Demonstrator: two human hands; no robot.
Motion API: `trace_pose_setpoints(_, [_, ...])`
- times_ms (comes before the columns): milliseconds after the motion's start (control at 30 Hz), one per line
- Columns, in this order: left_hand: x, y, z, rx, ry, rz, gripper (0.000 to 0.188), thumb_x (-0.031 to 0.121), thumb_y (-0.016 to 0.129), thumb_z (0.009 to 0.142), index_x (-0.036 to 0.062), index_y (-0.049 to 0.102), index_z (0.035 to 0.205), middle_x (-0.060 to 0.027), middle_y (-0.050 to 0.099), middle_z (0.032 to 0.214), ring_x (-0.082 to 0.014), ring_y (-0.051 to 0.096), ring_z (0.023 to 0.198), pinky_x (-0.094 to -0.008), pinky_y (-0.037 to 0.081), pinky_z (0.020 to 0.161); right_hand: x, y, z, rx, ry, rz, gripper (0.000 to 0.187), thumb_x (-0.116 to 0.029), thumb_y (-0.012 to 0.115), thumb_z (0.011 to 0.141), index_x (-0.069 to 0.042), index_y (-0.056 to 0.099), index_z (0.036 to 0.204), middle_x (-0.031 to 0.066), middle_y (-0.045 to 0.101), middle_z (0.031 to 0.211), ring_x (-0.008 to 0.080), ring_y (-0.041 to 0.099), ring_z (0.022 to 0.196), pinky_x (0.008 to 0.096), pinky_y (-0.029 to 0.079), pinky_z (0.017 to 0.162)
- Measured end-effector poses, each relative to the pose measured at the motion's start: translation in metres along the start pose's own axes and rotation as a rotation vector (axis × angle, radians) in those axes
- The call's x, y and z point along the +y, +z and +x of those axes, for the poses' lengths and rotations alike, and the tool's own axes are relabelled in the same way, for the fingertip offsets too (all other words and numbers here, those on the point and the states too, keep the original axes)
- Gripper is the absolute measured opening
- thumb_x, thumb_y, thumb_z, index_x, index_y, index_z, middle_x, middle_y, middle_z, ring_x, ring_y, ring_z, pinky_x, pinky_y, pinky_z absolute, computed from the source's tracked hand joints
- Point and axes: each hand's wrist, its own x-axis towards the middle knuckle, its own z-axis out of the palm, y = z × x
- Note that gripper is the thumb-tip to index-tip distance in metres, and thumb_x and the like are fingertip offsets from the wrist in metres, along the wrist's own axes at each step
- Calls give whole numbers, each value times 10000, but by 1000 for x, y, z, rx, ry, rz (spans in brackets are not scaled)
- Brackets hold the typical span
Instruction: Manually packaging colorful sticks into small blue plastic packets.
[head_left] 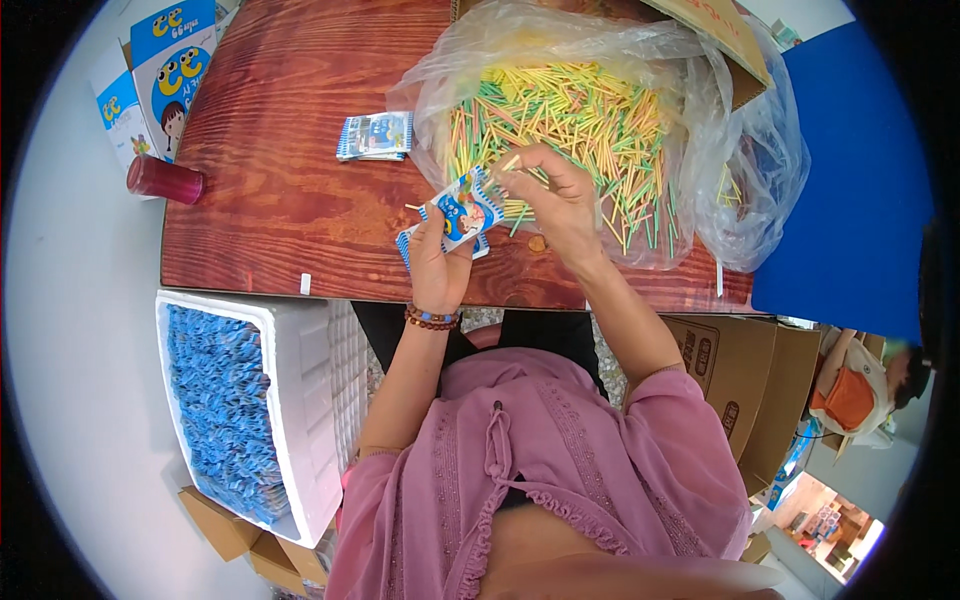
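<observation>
In my left hand (440, 268) is a small blue-and-white packet (466, 214), held tilted above the table's front part. At least one more packet, with blue striped ends, shows beneath it, and a thin stick pokes out by my left thumb. My right hand (562, 205) pinches a pale thin stick (511, 164) at the packet's upper right end. How many sticks it holds I cannot tell. Just beyond my hands lies a large heap of yellow, green and pink sticks (580, 120) in an opened clear plastic bag (430, 105). A short stack of packets (376, 136) sits left of the bag.
A red-brown wooden table (270, 170) carries all this. At its left edge are a dark pink jar (165, 180) and printed boxes (178, 80). A white foam box (305, 360) full of blue packets stands below left; a cardboard box (755, 395), lower right. Blue sheet (850, 180) at right.
</observation>
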Motion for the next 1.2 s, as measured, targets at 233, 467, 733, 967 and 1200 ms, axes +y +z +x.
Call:
trace_pose_setpoints(233, [2,6,2,28,-1,-39,339,290,510,981,-11,593,1112,-93,656,1104,-190,639,992,-354,515,881,13,7,0,70,-61,-24,109,24,648,824,-10,652,928,53,631,987,111,582,909,239,477,771])
trace_pose_setpoints(467, [-1,2,3,4,-28,-84,350,293,531,967,-8,581,1139,-100,646,1127,-205,634,1012,-365,511,893,10,5,4,63,-48,-132,138,3,654,829,-20,669,964,74,616,1078,137,580,997,258,483,821])
trace_pose_setpoints(733, [3,1,3,-10,-25,-149,334,282,538,964,4,581,1144,-88,646,1135,-213,624,1041,-377,497,916,-2,-3,5,-90,112,19,154,-82,616,892,4,660,1011,62,622,1103,135,574,1008,281,451,895])
trace_pose_setpoints(967, [-11,6,4,-115,14,-110,281,234,530,975,39,579,1172,-72,630,1156,-184,593,1058,-363,462,937,-16,3,-9,-56,209,-245,151,-116,623,895,-13,658,1001,2,648,878,76,560,775,258,467,686])
trace_pose_setpoints(1200, [10,6,4,28,353,393,425,21,555,928,1,443,1337,-82,547,1275,-125,524,1123,-245,419,925,22,-23,-1,-183,-43,-1100,142,-109,592,905,-5,638,991,80,632,818,103,583,698,287,452,604])
